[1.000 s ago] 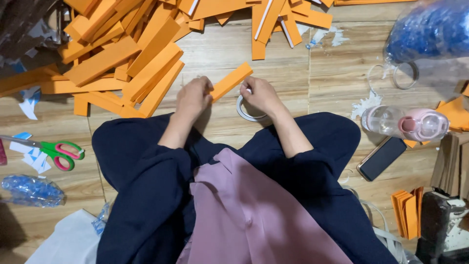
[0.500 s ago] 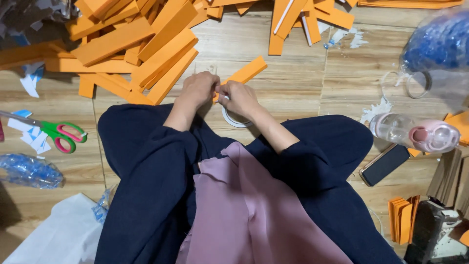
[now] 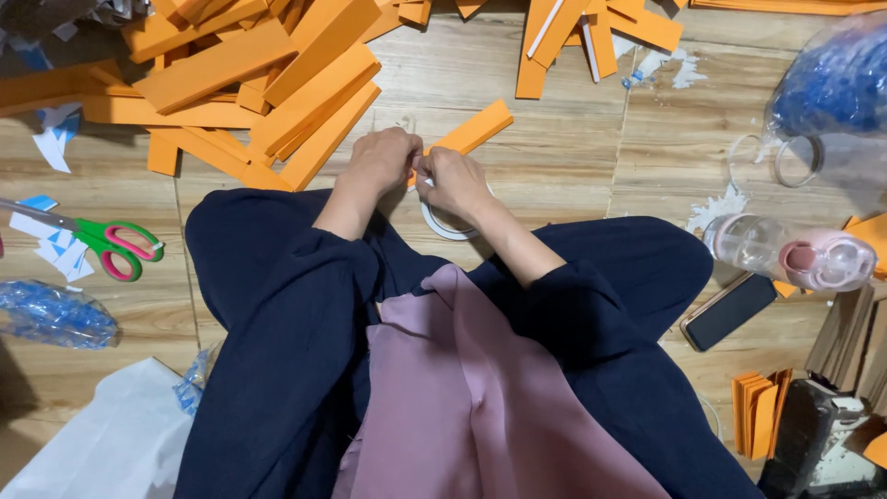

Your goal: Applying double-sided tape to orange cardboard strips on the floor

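Orange strip (image 3: 469, 132): held at its near end by both hands, the far end pointing up and to the right, flat over the wood floor (image 3: 573, 157).
Left hand (image 3: 383, 159): closed, fingers pinched on the strip's near end, touching the right hand.
Right hand (image 3: 455, 180): closed, fingertips gripping the same end.
Tape roll (image 3: 448, 222): white ring on the floor, directly under the right hand.
Scissors (image 3: 111, 245): green and pink handles, well to the left of the hands.
Phone (image 3: 728, 310): dark, well to the right.
Bottle (image 3: 785, 251): clear with pink cap, lying beyond the phone.
Strip pile (image 3: 249, 74): orange, just beyond the left hand.
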